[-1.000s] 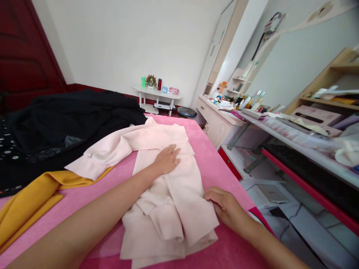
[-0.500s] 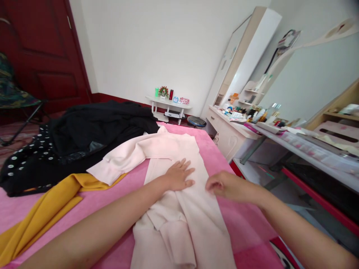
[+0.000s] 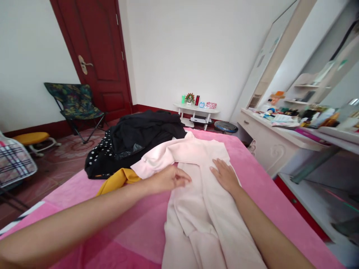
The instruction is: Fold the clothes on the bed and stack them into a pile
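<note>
A pale pink garment (image 3: 196,194) lies lengthwise on the pink bed cover (image 3: 260,179), one sleeve stretched out to the left. My right hand (image 3: 225,175) rests flat on its upper part, fingers extended. My left hand (image 3: 167,178) is at the garment's left edge near the sleeve, its fingers curled together on the fabric. What the fingers hold, if anything, I cannot make out.
A yellow cloth (image 3: 119,180) and a heap of black clothing (image 3: 140,136) lie left of the garment. A cluttered white dresser (image 3: 269,134) stands right of the bed. A folding chair (image 3: 74,104), red door (image 3: 98,52) and low white table (image 3: 196,110) are behind.
The view swung left, bringing door and chair in. My right hand moved up from the garment's right edge onto its upper part. My left hand slid left and curled its fingers.
</note>
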{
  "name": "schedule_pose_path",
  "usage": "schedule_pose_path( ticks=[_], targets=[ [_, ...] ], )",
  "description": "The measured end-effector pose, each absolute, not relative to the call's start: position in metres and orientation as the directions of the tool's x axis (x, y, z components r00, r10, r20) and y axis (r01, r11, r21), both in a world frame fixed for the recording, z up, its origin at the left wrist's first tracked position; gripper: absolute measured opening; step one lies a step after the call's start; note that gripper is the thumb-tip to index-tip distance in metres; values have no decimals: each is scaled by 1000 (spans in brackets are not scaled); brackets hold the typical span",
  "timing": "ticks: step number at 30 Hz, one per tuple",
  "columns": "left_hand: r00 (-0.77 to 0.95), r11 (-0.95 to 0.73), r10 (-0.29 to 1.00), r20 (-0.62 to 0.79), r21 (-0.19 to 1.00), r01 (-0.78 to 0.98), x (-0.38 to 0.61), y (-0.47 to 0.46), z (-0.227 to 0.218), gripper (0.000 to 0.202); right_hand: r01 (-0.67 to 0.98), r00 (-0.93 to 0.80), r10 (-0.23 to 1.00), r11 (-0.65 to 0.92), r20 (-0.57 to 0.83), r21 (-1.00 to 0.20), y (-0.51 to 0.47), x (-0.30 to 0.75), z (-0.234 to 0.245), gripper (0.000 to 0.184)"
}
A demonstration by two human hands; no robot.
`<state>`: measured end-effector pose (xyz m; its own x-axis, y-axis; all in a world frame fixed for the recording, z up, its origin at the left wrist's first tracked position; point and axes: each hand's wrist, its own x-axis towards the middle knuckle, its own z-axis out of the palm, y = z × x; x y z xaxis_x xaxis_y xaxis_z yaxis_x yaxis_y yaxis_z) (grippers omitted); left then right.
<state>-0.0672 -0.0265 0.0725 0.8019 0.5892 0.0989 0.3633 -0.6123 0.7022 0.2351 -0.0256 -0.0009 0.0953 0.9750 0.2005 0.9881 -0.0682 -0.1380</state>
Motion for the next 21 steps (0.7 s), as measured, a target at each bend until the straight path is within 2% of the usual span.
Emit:
schedule_pose_path(
  ticks=[2, 4, 5, 7, 10, 12, 16, 19, 21],
  targets=[
    [545, -588, 800, 251, 509, 628, -91, 0, 78, 30, 988, 100, 972, -72, 212, -138, -25, 236, 1, 56],
    [350, -451, 871, 346, 275, 849, -112, 24, 84, 32, 987, 106, 970, -76, 217, -142, -25, 235, 2, 55],
    [302, -375, 895, 328, 187, 908, -120, 32, 86, 37, 986, 109, 969, -77, 220, -148, -26, 234, 2, 55],
    [256, -275, 946, 198, 78, 958, -130, 43, 87, 45, 983, 118, 966, -81, 229, -165, -26, 234, 1, 55],
    [256, -255, 965, -54, 19, 967, -129, 50, 85, 41, 977, 132, 963, -87, 235, -193, -26, 234, 0, 54],
    [278, -281, 951, -138, -3, 960, -122, 52, 89, 34, 973, 134, 960, -81, 246, -214, -26, 236, 0, 53],
    [338, -338, 939, -69, 11, 941, -102, 51, 132, 26, 942, 126, 933, -7, 336, -335, -26, 241, -1, 47],
    [442, -444, 896, 39, 101, 890, -80, 31, 192, 22, 826, 165, 888, 113, 429, -552, -27, 245, -1, 40],
    [553, -561, 827, 106, 85, 823, -60, 6, 229, 20, 699, 248, 856, 166, 454, -696, -29, 247, 0, 42]
  ],
)
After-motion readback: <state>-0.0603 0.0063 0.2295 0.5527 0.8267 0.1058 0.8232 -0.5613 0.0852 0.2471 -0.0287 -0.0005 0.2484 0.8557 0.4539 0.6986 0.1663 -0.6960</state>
